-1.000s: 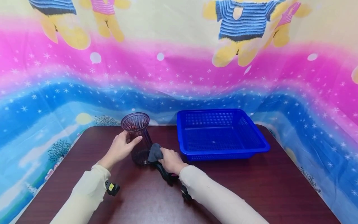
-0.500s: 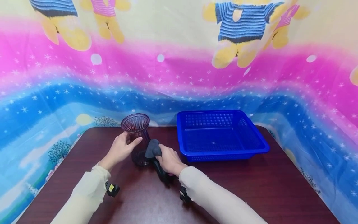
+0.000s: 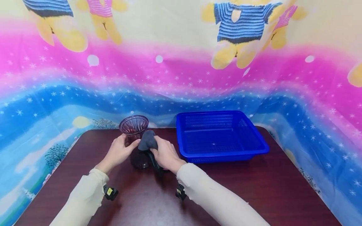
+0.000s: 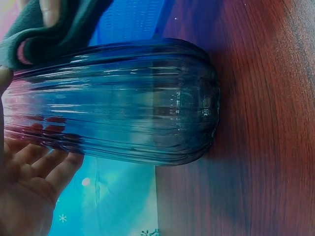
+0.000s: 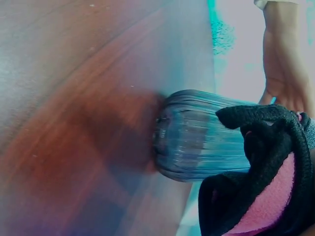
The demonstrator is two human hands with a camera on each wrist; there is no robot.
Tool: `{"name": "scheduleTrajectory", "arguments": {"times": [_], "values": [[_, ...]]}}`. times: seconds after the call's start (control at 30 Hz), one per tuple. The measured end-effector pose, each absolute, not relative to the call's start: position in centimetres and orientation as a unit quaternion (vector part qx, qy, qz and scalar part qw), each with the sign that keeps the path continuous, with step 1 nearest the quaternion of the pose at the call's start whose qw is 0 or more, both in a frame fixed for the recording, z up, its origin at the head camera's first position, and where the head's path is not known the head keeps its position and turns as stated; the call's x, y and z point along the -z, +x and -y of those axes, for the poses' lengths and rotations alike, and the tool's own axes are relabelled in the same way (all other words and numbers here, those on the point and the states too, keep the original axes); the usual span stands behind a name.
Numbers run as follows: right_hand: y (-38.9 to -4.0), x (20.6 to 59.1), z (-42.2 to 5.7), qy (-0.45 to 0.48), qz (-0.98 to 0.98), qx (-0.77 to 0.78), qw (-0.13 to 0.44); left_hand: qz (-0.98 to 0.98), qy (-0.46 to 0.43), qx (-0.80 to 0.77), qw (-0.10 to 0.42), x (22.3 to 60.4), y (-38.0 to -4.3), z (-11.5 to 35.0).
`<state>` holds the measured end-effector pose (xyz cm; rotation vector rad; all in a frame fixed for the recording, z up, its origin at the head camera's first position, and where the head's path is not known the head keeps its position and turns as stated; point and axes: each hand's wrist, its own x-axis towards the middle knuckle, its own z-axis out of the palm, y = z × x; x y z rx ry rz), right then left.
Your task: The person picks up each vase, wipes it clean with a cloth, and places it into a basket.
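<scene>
A clear, purple-tinted ribbed glass vase (image 4: 123, 103) with a flared mouth stands upright on the table. My left hand (image 3: 117, 153) grips it just under the mouth, thumb on the near side and fingers behind the glass. In my right hand (image 3: 167, 153) is a bunched dark grey cloth (image 3: 148, 140), pressed to the vase's right side near the neck. The right wrist view shows the cloth's pink underside (image 5: 268, 199) and its loose folds hanging beside the vase. Part of the vase's middle is hidden behind the cloth and hands in the head view.
To the right of the vase sits a blue plastic basket (image 3: 226, 154) with perforated walls, near the back of the dark wooden table (image 3: 226, 191). A printed curtain (image 3: 181, 75) with bears and snowflakes hangs behind the table and along its sides.
My right hand has slid the cloth upward and to the left along the vase, from low on its side to near the neck. The left hand keeps its hold.
</scene>
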<state>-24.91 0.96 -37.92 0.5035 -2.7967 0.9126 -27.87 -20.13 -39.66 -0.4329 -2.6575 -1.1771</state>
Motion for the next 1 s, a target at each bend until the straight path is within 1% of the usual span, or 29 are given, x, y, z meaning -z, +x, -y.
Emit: {"name": "scheduleTrajectory", "arguments": {"times": [0.17,0.37,0.73,1.0], "values": [[-24.9,37.1,-0.9,0.180,0.936,-0.291,0.085,0.899,-0.149,0.399,0.101,39.5,-27.7,20.2],[-25.0,37.1,-0.8,0.180,0.941,-0.276,0.083,0.899,-0.155,0.395,0.111,39.6,-27.8,20.2],[-25.0,38.0,-0.9,0.173,0.945,-0.266,0.083,0.900,-0.142,0.398,0.108,40.0,-28.1,20.1],[-25.1,39.2,-1.2,0.175,0.948,-0.256,0.069,0.900,-0.142,0.396,0.111,39.9,-28.2,20.2]]}}
